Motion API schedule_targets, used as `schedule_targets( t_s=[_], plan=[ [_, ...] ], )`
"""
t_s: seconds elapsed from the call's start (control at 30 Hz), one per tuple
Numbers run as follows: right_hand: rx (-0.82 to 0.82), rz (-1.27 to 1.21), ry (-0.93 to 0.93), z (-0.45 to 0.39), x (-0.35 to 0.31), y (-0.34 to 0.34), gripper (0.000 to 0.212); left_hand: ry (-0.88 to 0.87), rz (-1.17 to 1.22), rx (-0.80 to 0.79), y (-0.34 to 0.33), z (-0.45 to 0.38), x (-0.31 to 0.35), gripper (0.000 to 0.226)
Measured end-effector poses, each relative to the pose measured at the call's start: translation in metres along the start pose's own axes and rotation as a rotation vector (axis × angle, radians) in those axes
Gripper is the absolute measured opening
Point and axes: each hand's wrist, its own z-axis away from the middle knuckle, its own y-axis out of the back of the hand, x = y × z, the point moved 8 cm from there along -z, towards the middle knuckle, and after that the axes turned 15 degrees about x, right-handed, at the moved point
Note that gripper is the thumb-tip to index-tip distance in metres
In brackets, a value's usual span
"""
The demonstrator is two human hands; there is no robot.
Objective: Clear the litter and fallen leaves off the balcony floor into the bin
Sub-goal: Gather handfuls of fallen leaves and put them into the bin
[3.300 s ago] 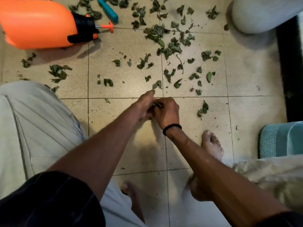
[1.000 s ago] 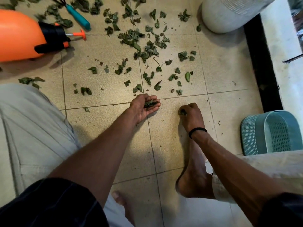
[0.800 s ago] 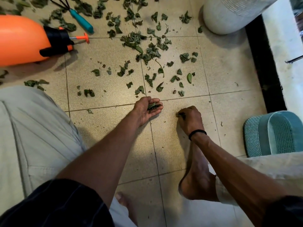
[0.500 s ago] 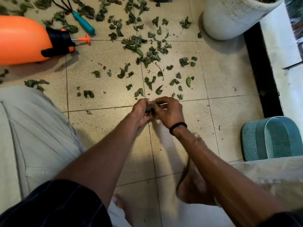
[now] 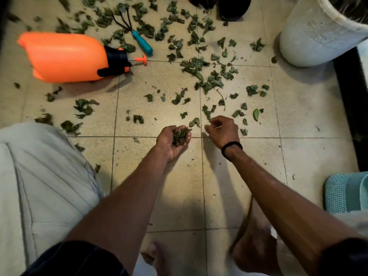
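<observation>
My left hand (image 5: 172, 139) is cupped palm up, fingers curled round a clump of leaves (image 5: 179, 135). My right hand (image 5: 223, 130) hovers just beside it, fingers curled, can't tell if they've got anything. Loose leaves (image 5: 209, 80) cover the floor (image 5: 179, 196) ahead, between the orange sprayer (image 5: 63, 56) and white pot (image 5: 318, 32). The teal bin (image 5: 346, 193) sits at the right edge, bare tile between.
</observation>
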Motion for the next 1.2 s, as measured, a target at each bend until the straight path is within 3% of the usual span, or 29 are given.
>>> schedule_targets(
  t_s=[0.1,0.27,0.43,0.5,0.63,0.7,0.9,0.97,1.1,1.2],
  plan=[
    [-0.141,0.195,0.230,-0.002,-0.023,-0.039,0.041,0.013,0.049,0.033,0.018,-0.010,0.006,0.034],
    [-0.175,0.417,0.558,0.016,-0.042,-0.083,0.016,0.012,0.116,0.078,0.036,-0.026,0.012,0.033],
    [-0.259,0.460,0.761,0.042,-0.035,-0.087,0.013,-0.003,0.107,0.085,0.031,-0.034,0.011,0.029],
    [-0.244,0.399,0.682,0.039,-0.025,-0.074,0.014,-0.014,0.089,0.077,0.024,-0.033,0.009,0.028],
    [-0.046,0.103,0.173,0.013,-0.001,-0.021,0.007,-0.026,0.015,0.054,0.006,-0.030,0.000,0.028],
    [-0.021,-0.001,0.068,0.011,-0.004,-0.006,0.007,-0.027,-0.014,0.024,-0.005,-0.029,-0.007,0.030],
    [-0.247,0.009,0.201,0.034,-0.051,-0.006,0.014,0.116,0.033,-0.095,-0.032,-0.018,-0.031,0.044],
    [-0.161,0.000,0.212,0.024,-0.053,0.006,0.013,0.130,0.051,-0.123,-0.039,-0.015,-0.030,0.042],
    [0.091,0.046,0.056,-0.020,-0.018,0.036,0.014,0.095,0.058,-0.126,-0.040,-0.010,-0.023,0.039],
    [0.008,0.238,-0.003,-0.039,0.011,0.025,0.051,0.101,0.070,-0.120,-0.033,-0.010,-0.024,0.041]
  ],
)
